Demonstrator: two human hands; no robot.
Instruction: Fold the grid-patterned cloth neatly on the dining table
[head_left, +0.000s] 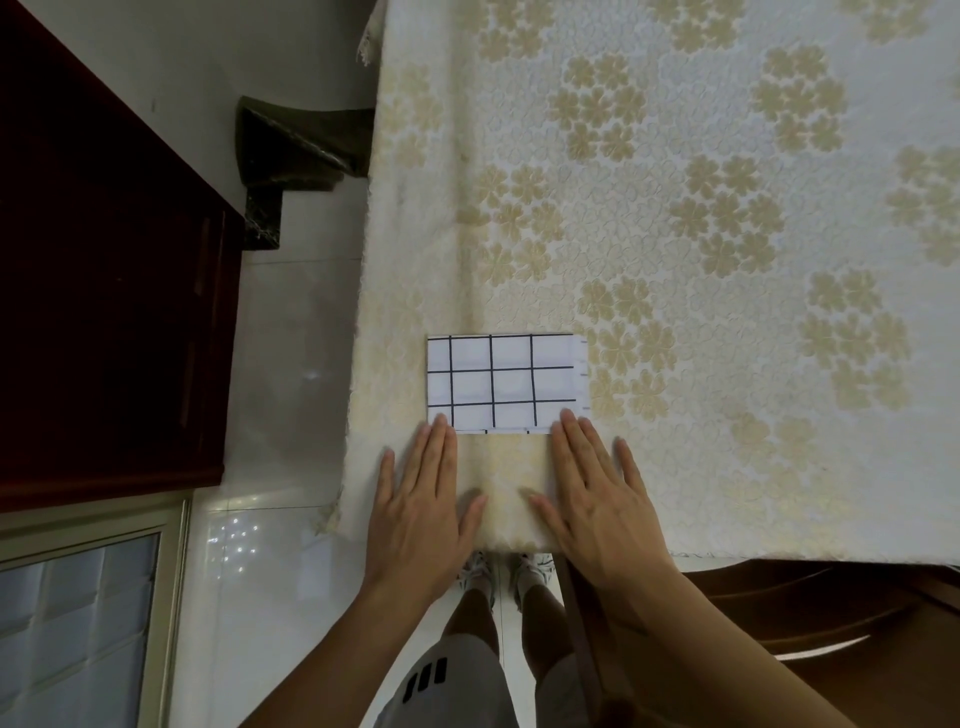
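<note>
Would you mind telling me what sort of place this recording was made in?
Most likely a home dining room: a table under a floral tablecloth, a glossy tiled floor, and a dark wooden cabinet beside it.

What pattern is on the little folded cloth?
White cloth with black grid lines, seen in the head view.

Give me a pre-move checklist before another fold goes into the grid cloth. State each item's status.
1. Grid-patterned cloth lies flat as a tidy rectangle: ok.
2. Layer edges aligned: not ok, a thin strip of lower layer peeks out along the right and near edges.
3. Left hand flat, fingertips on the near left corner: ok.
4. Right hand flat, fingertips on the near right corner: ok.
5. Cloth fully on the tablecloth, away from the table edge: ok.
6. Number of layers already folded: cannot tell.
</note>
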